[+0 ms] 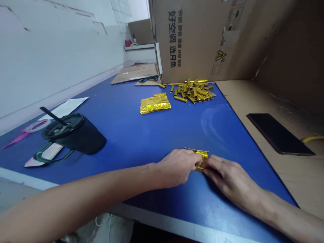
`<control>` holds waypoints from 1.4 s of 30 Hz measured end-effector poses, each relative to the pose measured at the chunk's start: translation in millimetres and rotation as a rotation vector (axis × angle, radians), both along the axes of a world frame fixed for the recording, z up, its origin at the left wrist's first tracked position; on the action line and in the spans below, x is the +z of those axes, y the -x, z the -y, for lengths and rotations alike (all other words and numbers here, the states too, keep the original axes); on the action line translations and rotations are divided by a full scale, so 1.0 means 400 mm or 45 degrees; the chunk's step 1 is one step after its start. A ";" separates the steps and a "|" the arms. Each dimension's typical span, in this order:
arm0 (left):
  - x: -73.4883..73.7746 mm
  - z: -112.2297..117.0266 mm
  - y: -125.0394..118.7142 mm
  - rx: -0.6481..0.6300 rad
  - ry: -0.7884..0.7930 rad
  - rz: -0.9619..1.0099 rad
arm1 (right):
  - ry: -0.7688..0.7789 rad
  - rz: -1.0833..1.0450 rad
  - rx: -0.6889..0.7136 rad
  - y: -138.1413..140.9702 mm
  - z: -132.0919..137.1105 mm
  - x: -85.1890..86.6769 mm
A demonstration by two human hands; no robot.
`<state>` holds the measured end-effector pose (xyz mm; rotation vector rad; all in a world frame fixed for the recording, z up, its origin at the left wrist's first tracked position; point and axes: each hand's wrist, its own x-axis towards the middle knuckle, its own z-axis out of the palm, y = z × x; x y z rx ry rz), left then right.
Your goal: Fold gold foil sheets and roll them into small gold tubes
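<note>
A small piece of gold foil paper lies on the blue table top near the front edge. My left hand and my right hand meet over it, and the fingers of both pinch it from either side, covering most of it. Farther back rests a flat stack of gold foil sheets. Behind that, a pile of several folded gold pieces sits against a large cardboard box.
A black cup with a lid and straw stands at the left, beside a green-handled thing, a pink tool and white paper. A dark phone lies on the cardboard surface at the right, near a yellow cable.
</note>
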<state>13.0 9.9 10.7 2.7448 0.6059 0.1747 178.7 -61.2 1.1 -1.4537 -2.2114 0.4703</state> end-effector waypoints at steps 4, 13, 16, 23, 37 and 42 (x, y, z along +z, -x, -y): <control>-0.002 0.002 0.002 0.064 0.015 -0.002 | 0.053 0.044 -0.035 -0.001 -0.005 0.004; -0.017 -0.003 0.018 0.203 0.170 0.037 | 0.103 0.047 0.019 0.001 -0.016 0.010; -0.020 -0.006 0.017 0.221 0.201 0.047 | 0.122 0.067 -0.004 0.001 -0.018 0.007; -0.024 -0.004 0.017 0.219 0.195 0.052 | 0.095 0.081 -0.024 0.001 -0.016 0.005; -0.031 0.003 0.029 0.116 0.111 0.137 | -0.089 0.105 0.101 0.013 -0.011 -0.015; -0.027 0.005 0.041 0.084 0.202 0.169 | -0.048 0.032 0.105 0.012 -0.018 -0.010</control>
